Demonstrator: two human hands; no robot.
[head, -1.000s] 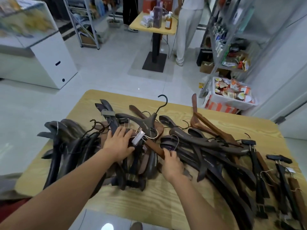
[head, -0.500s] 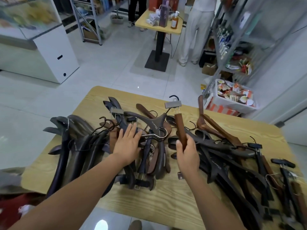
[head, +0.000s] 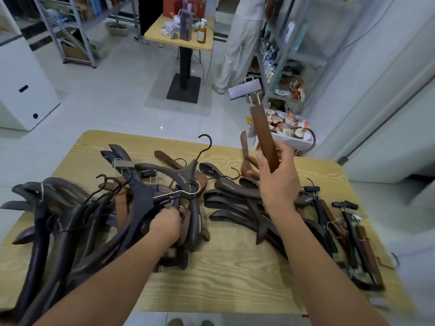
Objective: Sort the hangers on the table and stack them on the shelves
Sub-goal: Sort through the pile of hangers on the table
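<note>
The right hand (head: 277, 182) grips a brown hanger (head: 263, 135) upright. The left hand (head: 164, 225) reaches into the hanger pile (head: 141, 201), grip hidden.

Your left grip (head: 164, 225) has its fingertips sunk among the middle hangers (head: 193, 222), so which one it holds cannot be told. The brown clip hanger (head: 263, 135) disappears at its lower end behind your right grip (head: 277, 182). The left heap of dark hangers (head: 47, 231) is smeared and runs off the frame's left and bottom edges; the right-hand hangers (head: 357, 243) blur too. Lettering on the dark hanger (head: 182, 177) is too small to read. The table (head: 230, 267) loses its near left corner under arm and hangers, and the person in pale trousers (head: 237, 48) is cut off at the top.
</note>
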